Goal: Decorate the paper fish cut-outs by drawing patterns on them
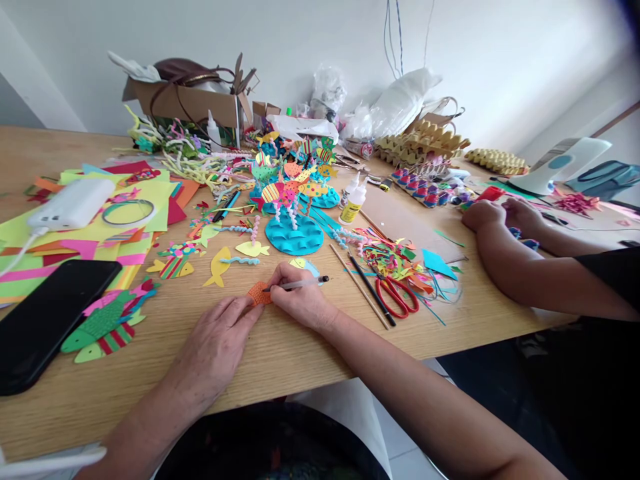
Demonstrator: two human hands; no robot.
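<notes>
An orange paper cutout [259, 293] with dark line markings lies flat on the table, partly covered by fingers. My left hand [220, 333] grips its left edge, fingertips pressed together. Closed around a clear-barrelled pen [300, 283], my right hand [305, 300] has the tip on the orange paper. Just beyond are a yellow paper fish [219, 267] with a blue twisted stem and a pale blue paper fish [305, 267], half hidden behind my right hand. Striped and green paper fish [95, 323] are piled to the left.
Red scissors [399, 298], a black pencil [373, 291] and paper scraps [395, 257] lie to the right. A blue base [294, 233] with fish on stems stands ahead, beside glue bottles [353, 203]. A phone [55, 320] lies left. Another person's hands [500, 217] work at far right.
</notes>
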